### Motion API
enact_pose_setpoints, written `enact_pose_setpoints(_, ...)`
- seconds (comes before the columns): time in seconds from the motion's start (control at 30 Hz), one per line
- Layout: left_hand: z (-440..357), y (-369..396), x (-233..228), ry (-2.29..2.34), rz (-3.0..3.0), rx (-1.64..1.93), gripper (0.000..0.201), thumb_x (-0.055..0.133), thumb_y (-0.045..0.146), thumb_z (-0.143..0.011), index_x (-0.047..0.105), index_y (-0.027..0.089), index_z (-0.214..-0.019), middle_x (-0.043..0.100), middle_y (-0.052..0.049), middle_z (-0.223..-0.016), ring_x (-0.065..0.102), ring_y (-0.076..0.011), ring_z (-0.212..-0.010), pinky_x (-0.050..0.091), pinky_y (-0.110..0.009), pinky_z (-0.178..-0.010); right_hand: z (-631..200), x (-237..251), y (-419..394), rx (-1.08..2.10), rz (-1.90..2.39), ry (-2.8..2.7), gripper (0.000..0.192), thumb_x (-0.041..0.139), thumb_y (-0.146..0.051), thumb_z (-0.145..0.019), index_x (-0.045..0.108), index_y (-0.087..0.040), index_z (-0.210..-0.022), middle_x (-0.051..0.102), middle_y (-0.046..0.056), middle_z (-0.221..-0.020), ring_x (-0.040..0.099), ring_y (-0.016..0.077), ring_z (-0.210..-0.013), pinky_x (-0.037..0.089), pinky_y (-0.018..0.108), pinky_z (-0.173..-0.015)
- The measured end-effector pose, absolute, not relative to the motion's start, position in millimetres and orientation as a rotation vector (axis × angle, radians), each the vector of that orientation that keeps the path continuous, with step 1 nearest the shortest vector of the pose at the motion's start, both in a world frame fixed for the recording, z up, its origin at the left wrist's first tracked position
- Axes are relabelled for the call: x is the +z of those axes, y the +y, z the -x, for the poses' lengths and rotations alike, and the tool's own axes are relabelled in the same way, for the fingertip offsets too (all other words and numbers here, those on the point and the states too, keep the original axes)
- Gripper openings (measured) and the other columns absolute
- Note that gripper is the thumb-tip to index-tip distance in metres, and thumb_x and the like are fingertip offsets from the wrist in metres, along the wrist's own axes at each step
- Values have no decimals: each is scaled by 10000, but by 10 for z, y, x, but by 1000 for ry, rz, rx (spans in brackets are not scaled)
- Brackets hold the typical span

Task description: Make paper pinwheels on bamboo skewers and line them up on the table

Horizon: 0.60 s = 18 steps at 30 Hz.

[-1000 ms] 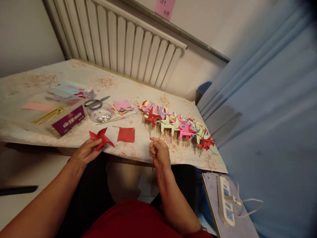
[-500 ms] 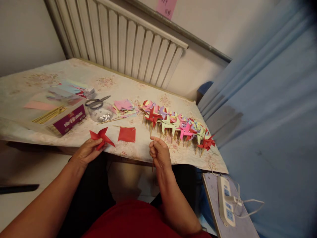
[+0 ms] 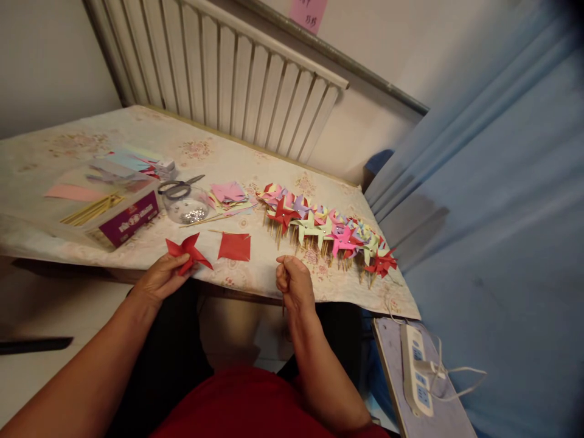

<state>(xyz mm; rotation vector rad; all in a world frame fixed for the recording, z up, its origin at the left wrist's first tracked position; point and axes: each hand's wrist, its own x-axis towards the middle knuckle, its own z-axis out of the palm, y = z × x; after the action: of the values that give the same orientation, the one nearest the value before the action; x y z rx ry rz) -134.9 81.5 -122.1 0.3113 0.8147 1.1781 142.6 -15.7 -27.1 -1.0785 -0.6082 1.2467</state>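
Left hand at the near edge of the bench, fingers closed in a pinch on one blade of a red paper pinwheel head that lies flat on the cloth. Right hand curled into a loose fist around a thin wooden stick, held upright just off the bench edge; the stick's lower end pokes out below the fist. Flat red paper square lies between the two hands, just beside the pinwheel head, apart from both. Row of finished pinwheels in red, pink, green and purple runs along the bench beyond the right hand. Farther left: clear bowl of small shiny bits with scissors resting across its rim, loose coloured paper pieces, and a purple box holding sticks. White power strip on a board at lower right.
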Motion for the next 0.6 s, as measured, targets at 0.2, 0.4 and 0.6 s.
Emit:
enact_pose_setpoints(0.2,1341,807,-1194,862,-376,1175,216,723,-19,-657,614,161,-608,651,-14,-569,638,-135,-528,614,-263,-649,-1431,-258,-161,1254,1051,-598,260,641,-255,-639,628,-156,-879,584,-64,-543,245,21,-354,132,175,-372)
enact_pose_setpoints(0.4,1349,815,-1212,846,-415,1183,186,746,-7,-631,647,149,-645,681,-27,-604,649,-139,-540,615,-262,-642,-1440,-277,-159,1249,1070,-587,232,645,-346,-701,614,-159,-835,557,-63,-510,249,27,-339,133,180,-368)
enact_pose_setpoints(0.6,1353,822,-1227,831,-447,1184,197,739,-6,-621,620,147,-587,662,-20,-566,634,-131,-519,616,-260,-642,-1422,-260,-158,1230,1074,-604,293,628,-242,-636,613,-152,-915,610,-56,-561,258,24,-352,141,174,-371)
